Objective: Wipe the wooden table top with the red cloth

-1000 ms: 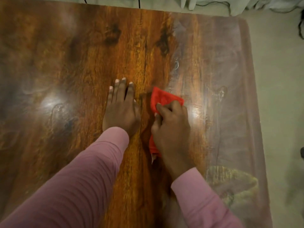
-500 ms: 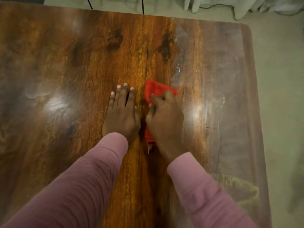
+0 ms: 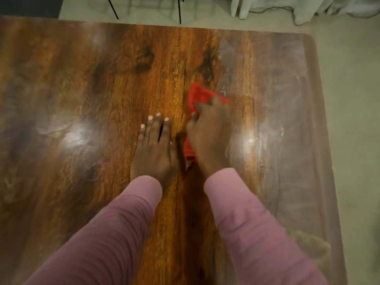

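The glossy wooden table top fills most of the view. The red cloth lies crumpled on it near the middle, and my right hand grips it with curled fingers, covering most of it. A red corner sticks out ahead of the fingers and another part shows by the wrist. My left hand rests flat on the wood just left of the cloth, fingers straight and close together. Both arms wear pink sleeves.
The table's right edge and far edge border a pale floor. Thin black legs and white fabric stand beyond the far edge. Cloudy smears cover the right part of the table, and bright light glares sit left and right of my hands.
My right hand has slid the red cloth away from me, toward the far edge. My left hand stays flat in about the same place.
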`<act>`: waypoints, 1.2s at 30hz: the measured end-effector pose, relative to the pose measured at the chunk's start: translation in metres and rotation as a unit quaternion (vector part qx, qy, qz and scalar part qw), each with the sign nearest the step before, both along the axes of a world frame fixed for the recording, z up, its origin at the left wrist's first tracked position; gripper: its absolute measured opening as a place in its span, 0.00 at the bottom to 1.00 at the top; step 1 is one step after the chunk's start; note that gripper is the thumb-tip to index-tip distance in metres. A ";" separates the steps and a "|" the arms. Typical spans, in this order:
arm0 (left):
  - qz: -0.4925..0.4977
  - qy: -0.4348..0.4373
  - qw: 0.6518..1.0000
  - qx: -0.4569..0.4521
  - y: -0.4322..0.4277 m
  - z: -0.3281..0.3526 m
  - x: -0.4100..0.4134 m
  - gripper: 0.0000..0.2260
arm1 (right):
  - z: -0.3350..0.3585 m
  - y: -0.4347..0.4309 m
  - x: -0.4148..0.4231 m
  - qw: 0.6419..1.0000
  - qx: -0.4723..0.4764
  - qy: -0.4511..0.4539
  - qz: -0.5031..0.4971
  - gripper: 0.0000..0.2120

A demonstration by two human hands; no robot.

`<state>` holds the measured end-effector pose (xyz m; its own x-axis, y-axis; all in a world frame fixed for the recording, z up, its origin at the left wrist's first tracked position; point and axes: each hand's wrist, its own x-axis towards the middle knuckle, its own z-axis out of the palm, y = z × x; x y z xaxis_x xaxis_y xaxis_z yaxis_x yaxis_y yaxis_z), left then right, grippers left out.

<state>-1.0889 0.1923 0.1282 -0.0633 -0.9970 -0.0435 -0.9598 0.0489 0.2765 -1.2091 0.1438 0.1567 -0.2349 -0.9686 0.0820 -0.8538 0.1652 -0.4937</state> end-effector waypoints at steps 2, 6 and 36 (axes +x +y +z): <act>-0.001 -0.002 1.000 0.005 0.001 0.001 0.001 0.26 | 0.001 0.000 0.000 0.997 -0.003 0.012 0.077 0.12; 0.000 0.002 1.000 0.009 0.002 0.005 0.002 0.26 | -0.004 -0.023 -0.061 0.999 0.012 0.040 0.013 0.12; 0.035 0.016 0.999 -0.027 -0.114 -0.006 -0.033 0.26 | -0.006 -0.122 -0.083 0.997 -0.001 0.060 0.051 0.12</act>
<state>-1.1223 0.0785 0.1218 0.0055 -0.9999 0.0110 -0.9519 -0.0019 0.3064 -1.2918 0.0213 0.1507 -0.1224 -0.9868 0.1063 -0.9194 0.0724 -0.3866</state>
